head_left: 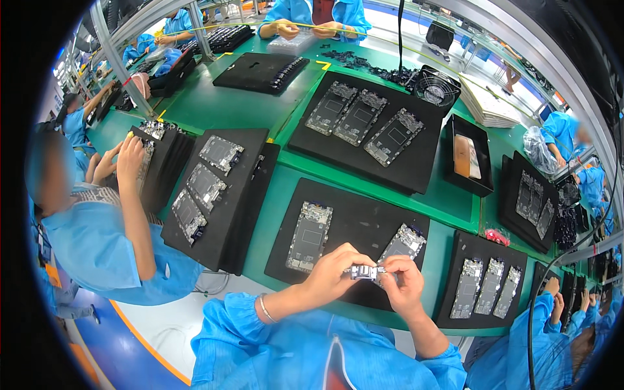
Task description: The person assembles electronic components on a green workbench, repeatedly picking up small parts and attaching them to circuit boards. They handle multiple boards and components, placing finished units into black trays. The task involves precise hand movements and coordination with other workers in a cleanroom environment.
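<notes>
Both my hands are raised over the near edge of a black foam pad. Between them is a circuit board, seen nearly end-on with silver metal parts at its edge. My left hand grips its left side, fingers closed. At its right end my right hand pinches with thumb and fingertips; any small part in that pinch is hidden. On the pad lie a long dark circuit board at the left and another board, partly covered by my right hand.
Foam stacks with boards stand at the left, beyond and at the right. A black open box and a small fan are farther off. A co-worker's hands work at the left. The table is green.
</notes>
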`<state>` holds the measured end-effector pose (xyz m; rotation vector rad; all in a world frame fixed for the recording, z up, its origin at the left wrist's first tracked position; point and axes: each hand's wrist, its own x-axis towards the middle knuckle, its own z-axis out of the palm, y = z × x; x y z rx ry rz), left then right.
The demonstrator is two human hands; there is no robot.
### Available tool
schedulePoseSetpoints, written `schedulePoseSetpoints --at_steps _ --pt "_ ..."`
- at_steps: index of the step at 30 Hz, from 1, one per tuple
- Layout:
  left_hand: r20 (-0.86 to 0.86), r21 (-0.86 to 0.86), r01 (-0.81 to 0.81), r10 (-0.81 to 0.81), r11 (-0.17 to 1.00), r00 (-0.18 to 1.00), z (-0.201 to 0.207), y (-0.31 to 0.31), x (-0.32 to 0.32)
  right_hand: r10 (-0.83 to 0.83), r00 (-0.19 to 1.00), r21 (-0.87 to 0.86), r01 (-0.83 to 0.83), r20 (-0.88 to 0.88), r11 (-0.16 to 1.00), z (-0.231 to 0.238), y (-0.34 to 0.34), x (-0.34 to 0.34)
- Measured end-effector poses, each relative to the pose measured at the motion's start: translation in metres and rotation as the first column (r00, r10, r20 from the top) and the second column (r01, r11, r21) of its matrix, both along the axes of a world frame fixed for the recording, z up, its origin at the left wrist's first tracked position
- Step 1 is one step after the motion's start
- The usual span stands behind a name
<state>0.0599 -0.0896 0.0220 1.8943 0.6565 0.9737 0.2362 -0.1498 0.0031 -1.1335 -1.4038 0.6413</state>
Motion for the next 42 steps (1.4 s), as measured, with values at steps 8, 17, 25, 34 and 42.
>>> schedulePoseSetpoints --at_steps 8,17,25,34,42 --pt "0.023 0.101 -0.016 0.014 0.995 1.0 0.0 -0.005 0.001 0.005 1.0 0.015 -0.005 0.0 1.0 -0.006 -0.006 -0.002" --pt "0.025 0.075 -0.035 0.033 0.997 0.999 -0.002 -0.008 0.002 0.025 0.991 0.006 -0.024 -0.135 1.0 -0.006 -0.006 -0.008" --pt "0.007 0.081 -0.039 0.039 0.996 0.999 0.0 -0.007 0.002 0.059 0.998 -0.036 -0.06 -0.031 0.998 0.0 -0.006 -0.002" --pt "0.023 0.122 -0.04 0.037 0.992 0.999 -0.001 -0.011 0.005 0.057 0.998 -0.081 -0.057 -0.007 0.995 0.007 -0.014 0.002" --pt "0.038 0.13 -0.074 0.07 0.989 0.997 -0.002 -0.014 0.008 0.025 1.0 -0.079 -0.024 0.013 0.997 0.007 -0.015 0.002"
